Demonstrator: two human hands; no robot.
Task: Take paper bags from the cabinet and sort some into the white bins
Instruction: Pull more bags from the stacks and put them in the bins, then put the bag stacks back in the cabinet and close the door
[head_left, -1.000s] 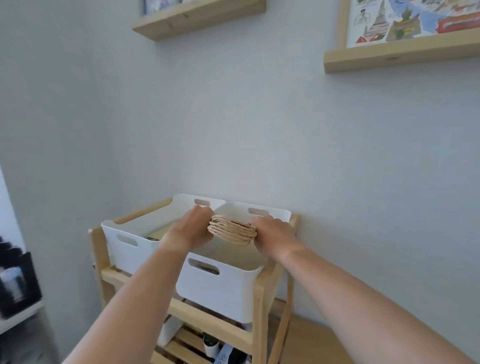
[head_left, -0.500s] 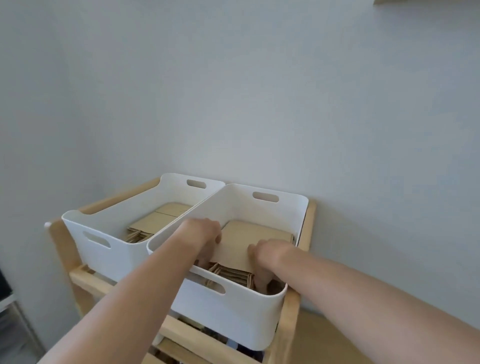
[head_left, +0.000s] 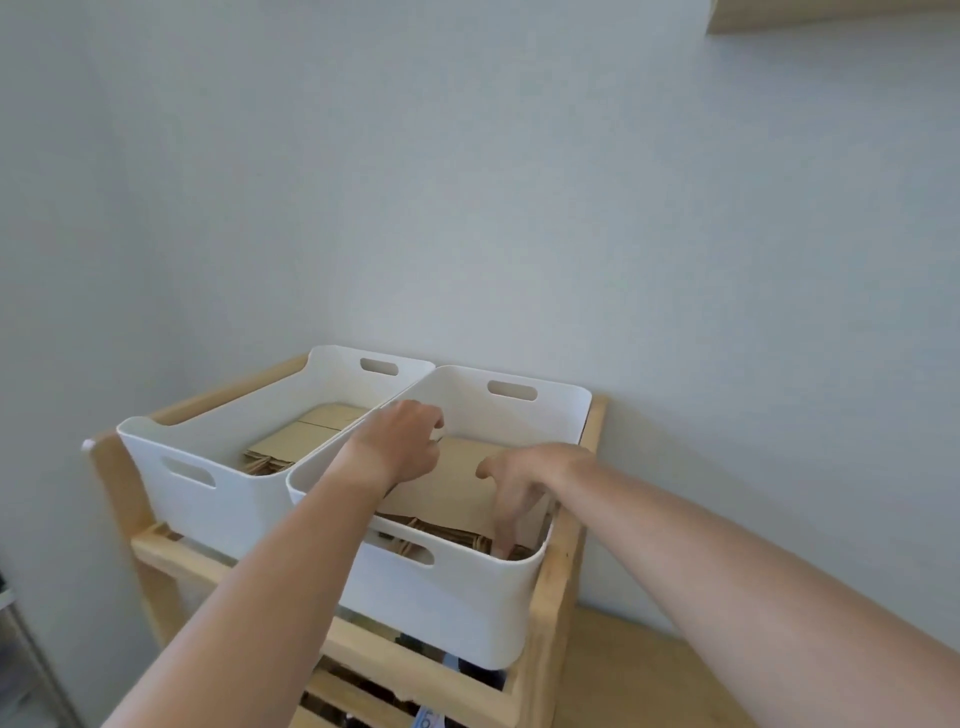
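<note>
Brown paper bags (head_left: 457, 488) now lie flat in the right bin (head_left: 467, 597); both hands, left hand (head_left: 405, 447) and right hand (head_left: 519, 478), have let go, fingers loose and empty.

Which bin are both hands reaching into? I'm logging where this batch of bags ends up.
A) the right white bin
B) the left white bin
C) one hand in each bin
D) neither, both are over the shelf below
A: the left hand and right hand are both inside the right white bin, on the stack of paper bags there; the left white bin holds its own bags with no hand in it.
</note>
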